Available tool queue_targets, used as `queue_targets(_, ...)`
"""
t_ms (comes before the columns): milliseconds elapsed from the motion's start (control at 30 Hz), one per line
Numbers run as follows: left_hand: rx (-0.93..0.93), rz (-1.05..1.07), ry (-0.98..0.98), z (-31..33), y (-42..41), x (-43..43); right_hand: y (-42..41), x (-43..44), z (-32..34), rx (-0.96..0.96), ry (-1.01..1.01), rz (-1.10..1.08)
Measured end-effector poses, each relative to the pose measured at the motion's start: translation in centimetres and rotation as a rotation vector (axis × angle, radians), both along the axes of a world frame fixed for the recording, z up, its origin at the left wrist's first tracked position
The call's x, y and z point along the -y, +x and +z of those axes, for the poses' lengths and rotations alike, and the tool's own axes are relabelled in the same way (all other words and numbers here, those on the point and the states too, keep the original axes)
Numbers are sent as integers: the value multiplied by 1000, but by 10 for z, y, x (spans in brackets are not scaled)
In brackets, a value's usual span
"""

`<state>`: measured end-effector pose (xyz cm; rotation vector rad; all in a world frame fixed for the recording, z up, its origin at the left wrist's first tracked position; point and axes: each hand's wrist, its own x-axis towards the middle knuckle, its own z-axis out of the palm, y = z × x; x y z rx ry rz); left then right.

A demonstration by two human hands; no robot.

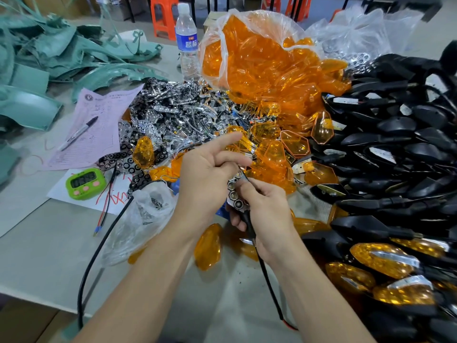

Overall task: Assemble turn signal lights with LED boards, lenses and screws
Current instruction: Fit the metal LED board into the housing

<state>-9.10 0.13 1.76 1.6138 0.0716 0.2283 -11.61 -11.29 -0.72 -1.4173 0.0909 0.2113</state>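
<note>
Dead centre of the head view, both hands are bunched up on one part: a small chrome honeycomb-cell LED strip [235, 194]. The left hand [210, 174] comes in from 7 o'clock. Its curled lower fingers pinch the strip's top end, while the index finger sticks out straight toward 2 o'clock, holding nothing. The right hand [263, 210] comes in from 5 o'clock with its thumb pressed onto the strip's face. Its other fingers curl underneath around something black, and I can't tell if that's a housing or just the lead's boot.

The bit that matters: the strip's long axis runs roughly 12 to 6. A thin black wire [265, 271] leaves the lower end and trails toward 5 o'clock along the right forearm. So the strip sits between the two grips, touching both, with the right hand on the lower half and nearer the wire.

My guess is the next move is seating it in a shell. The loose black plastic housings [395, 144] are heaped at 3 o'clock, on the right hand's side, so the left would do the holding. The clear bag of orange plastic lenses [259, 68] sits at 12 o'clock, and the small clear bag of screws [150, 206] is at 9 o'clock, just beside the left wrist. Neither hand is on those, so I'd call this an early step for this unit.
</note>
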Motion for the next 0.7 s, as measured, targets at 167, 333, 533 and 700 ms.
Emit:
queue_targets(167,-187,-163,-275,-9,-10,-3,4,6,7,49,-29,-47)
queue_targets(333,-218,-328,-390,-17,-17,4,6,9,10,45,-4,-96)
queue_targets(533,-189,-88,-260,-21,-18,15,3,4,7,-2,-19,-72)
queue_targets(700,-162,103,-136,-26,-20,19,-3,5,8,3,-32,82)
